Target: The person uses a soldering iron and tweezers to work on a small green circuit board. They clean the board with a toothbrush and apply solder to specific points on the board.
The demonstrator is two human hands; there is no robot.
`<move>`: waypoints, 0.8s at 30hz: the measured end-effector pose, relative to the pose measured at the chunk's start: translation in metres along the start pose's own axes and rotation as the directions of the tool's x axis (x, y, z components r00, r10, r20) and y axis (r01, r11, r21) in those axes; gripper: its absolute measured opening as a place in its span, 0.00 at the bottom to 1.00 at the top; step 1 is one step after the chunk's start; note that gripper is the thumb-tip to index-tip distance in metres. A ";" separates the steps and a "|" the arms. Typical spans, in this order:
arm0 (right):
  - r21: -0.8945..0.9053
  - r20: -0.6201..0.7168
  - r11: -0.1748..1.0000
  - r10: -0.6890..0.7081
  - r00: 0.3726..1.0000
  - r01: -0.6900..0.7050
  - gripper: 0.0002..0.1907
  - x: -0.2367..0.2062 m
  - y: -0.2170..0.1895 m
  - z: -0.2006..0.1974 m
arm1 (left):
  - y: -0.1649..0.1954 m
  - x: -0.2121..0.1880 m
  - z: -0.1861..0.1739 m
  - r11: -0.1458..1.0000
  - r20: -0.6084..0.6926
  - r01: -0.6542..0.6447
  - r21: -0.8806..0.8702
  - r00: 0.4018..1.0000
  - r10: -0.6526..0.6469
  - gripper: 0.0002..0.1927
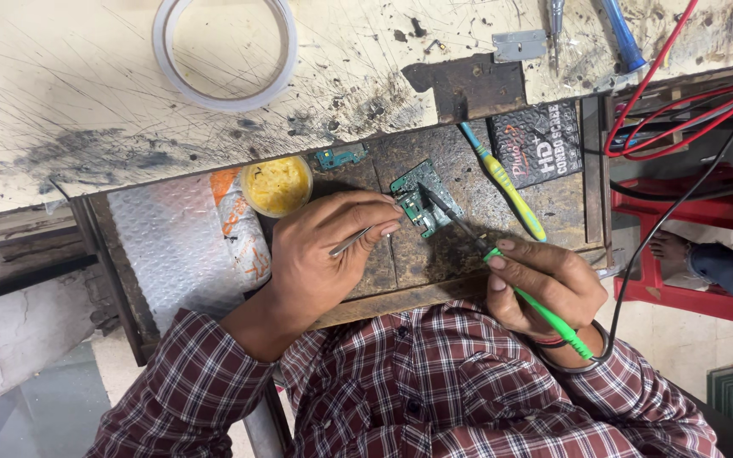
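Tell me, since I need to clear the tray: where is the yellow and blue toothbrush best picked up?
Grip the toothbrush at its yellow mid-handle, coming from above. It lies flat and diagonal on the tray, its handle uncovered, clear of the right hand.

Work surface [86, 93]: pale, heavily scratched, soot-stained, lit evenly. Below it, an open wooden drawer [591, 170] with a dark, worn bottom. Red plastic stool [689, 212] at right. Floor [36, 407]: pale grey tile at lower left.

Circuit board [422, 199] on the drawer [468, 161], paste tub [276, 185] left, toothbrush [506, 182] right
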State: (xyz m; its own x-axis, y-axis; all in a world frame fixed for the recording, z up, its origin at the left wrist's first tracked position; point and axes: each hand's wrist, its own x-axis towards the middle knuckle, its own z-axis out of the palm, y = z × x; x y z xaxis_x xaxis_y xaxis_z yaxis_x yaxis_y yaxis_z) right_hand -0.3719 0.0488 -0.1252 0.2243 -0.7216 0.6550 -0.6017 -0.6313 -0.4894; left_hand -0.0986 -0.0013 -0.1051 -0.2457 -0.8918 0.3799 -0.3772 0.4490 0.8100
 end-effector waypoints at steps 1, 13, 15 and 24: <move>0.002 0.004 1.000 -0.001 1.000 0.001 0.06 0.000 0.000 0.000 | 0.000 0.000 0.000 1.000 0.000 0.001 -0.002 1.000 -0.001 0.07; -0.002 0.016 1.000 0.008 1.000 -0.008 0.06 0.000 -0.002 0.000 | -0.001 0.000 0.000 1.000 -0.006 0.006 -0.006 1.000 -0.006 0.07; -0.015 0.018 1.000 0.015 1.000 -0.015 0.06 0.000 -0.002 0.000 | -0.001 -0.001 -0.001 1.000 -0.005 0.007 0.001 1.000 -0.007 0.07; -0.021 0.014 1.000 0.014 1.000 -0.013 0.06 0.002 -0.003 0.000 | -0.003 -0.001 0.000 1.000 -0.011 0.014 -0.025 1.000 -0.014 0.07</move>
State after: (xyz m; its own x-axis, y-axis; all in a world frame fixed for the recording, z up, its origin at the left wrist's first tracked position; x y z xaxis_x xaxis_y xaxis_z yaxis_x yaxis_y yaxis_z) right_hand -0.3690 0.0491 -0.1221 0.2267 -0.7341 0.6401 -0.6209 -0.6153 -0.4857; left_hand -0.0969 -0.0016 -0.1083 -0.2306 -0.8986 0.3733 -0.3580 0.4351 0.8262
